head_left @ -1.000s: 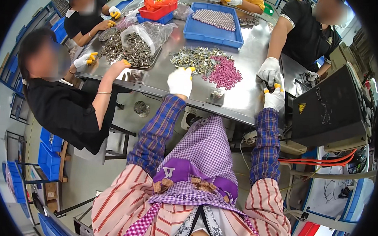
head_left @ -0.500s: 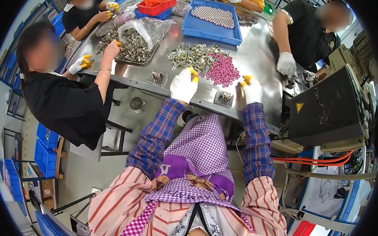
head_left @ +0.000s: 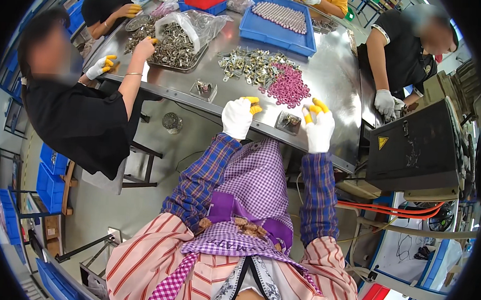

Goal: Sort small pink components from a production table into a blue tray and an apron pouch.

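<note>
My left hand, in a white glove with yellow fingertips, is at the table's front edge. Its fingers are pinched together; anything between them is too small to make out. My right hand, gloved alike, is at the same edge with thumb and fingers apart, and I see nothing in it. Between the hands, nearer the right, a small clear square block carries metal parts. Just beyond lie a heap of pink rings and, against it, a heap of small metal brackets.
A blue tray with rows of pinkish-white parts lies behind the heaps. Another small clear block sits left along the edge. A white bag of metal parts stands near a co-worker. A dark metal box is at right.
Both my hands have drawn back toward me, away from the heaps. My right thumb and fingers show more spread. The co-worker at the right has brought their gloved hands together.
</note>
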`<state>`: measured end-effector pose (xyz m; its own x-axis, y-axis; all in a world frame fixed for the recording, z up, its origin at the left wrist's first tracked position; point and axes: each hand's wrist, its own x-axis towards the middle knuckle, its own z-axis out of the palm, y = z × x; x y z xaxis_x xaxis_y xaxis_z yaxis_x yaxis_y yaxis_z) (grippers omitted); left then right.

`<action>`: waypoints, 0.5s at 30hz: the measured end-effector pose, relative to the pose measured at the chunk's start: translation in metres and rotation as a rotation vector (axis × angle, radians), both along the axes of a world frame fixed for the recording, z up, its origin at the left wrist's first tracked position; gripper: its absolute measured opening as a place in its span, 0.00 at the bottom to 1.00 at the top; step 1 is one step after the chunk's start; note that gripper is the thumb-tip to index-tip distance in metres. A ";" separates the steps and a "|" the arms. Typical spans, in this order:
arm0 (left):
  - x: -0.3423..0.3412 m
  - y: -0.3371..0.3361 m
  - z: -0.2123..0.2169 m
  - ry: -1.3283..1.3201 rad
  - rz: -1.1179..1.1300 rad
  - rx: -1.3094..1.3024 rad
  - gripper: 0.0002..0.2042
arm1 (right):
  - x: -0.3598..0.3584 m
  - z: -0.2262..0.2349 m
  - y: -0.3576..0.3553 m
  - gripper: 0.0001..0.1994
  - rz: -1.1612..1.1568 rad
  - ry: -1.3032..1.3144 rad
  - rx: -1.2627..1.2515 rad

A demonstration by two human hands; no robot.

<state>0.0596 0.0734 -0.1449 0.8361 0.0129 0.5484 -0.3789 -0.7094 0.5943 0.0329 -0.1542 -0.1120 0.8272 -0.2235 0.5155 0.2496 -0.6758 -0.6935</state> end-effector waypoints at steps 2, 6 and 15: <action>-0.002 0.002 0.001 0.023 -0.016 -0.036 0.09 | -0.014 0.013 0.010 0.11 0.070 -0.067 0.058; -0.008 0.002 0.016 0.272 -0.042 -0.202 0.10 | -0.030 0.038 0.012 0.11 0.137 0.335 -0.304; -0.016 -0.035 0.064 0.520 -0.352 -0.441 0.08 | -0.018 0.036 0.010 0.11 0.290 0.403 0.035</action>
<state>0.0440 0.0383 -0.0810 0.9804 -0.1757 0.0893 -0.1329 -0.2549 0.9578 0.0146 -0.1445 -0.0758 0.9898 0.0335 0.1382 0.1310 -0.5930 -0.7944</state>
